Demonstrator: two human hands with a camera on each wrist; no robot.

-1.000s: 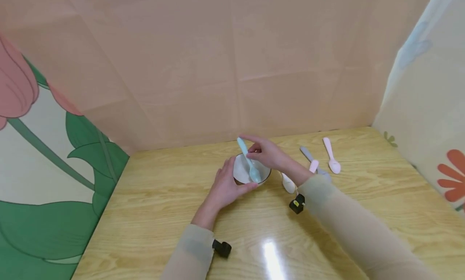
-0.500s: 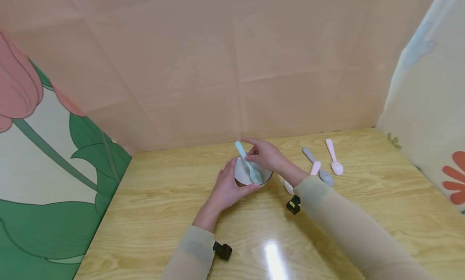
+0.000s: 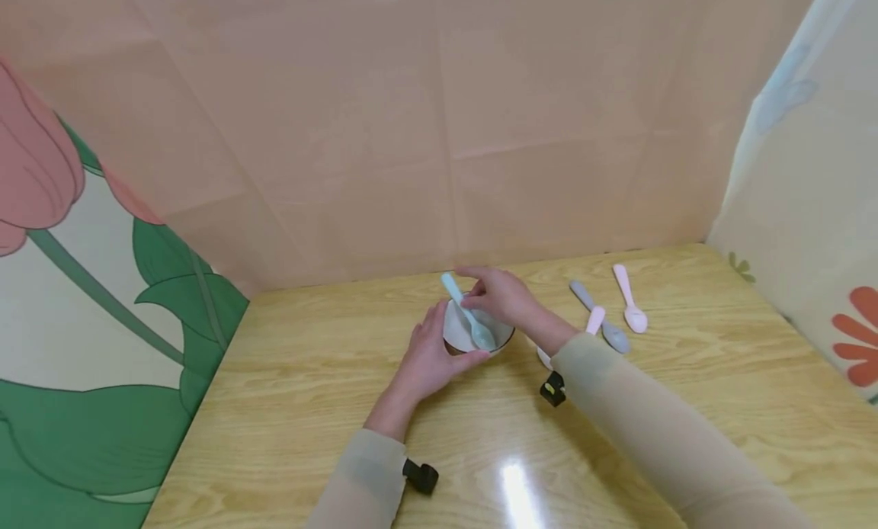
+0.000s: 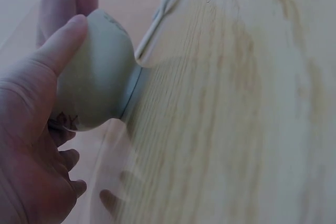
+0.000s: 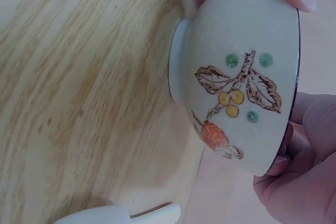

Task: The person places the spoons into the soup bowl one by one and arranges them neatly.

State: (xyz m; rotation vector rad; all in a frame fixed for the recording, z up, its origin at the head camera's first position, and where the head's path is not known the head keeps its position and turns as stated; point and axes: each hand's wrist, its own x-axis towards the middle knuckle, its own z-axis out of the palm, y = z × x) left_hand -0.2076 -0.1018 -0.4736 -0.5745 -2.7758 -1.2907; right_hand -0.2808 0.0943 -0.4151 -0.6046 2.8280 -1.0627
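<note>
A white bowl (image 3: 456,332) with a dark rim stands on the table, and fruit and leaves are painted on its outside in the right wrist view. My left hand (image 3: 430,355) holds it from the left, thumb at the near side and fingers around the far side. Inside the bowl leans a light blue spoon (image 3: 482,335), its handle rising past the far rim. The fingertips of my right hand (image 3: 506,296) pinch that handle over the bowl, with the index finger stretched out. In the right wrist view the bowl (image 5: 241,77) hides the spoon.
Right of the bowl, a grey spoon (image 3: 614,337) and a pink spoon (image 3: 635,319) lie on the wooden table (image 3: 295,407). Another spoon with a pink handle (image 3: 595,319) is partly covered by my right forearm. A peach backdrop (image 3: 329,171) stands behind the table.
The spoon's handle and my right hand have sunk slightly, the handle tip shifting a little left relative to the bowl. My left hand keeps its hold on the bowl.
</note>
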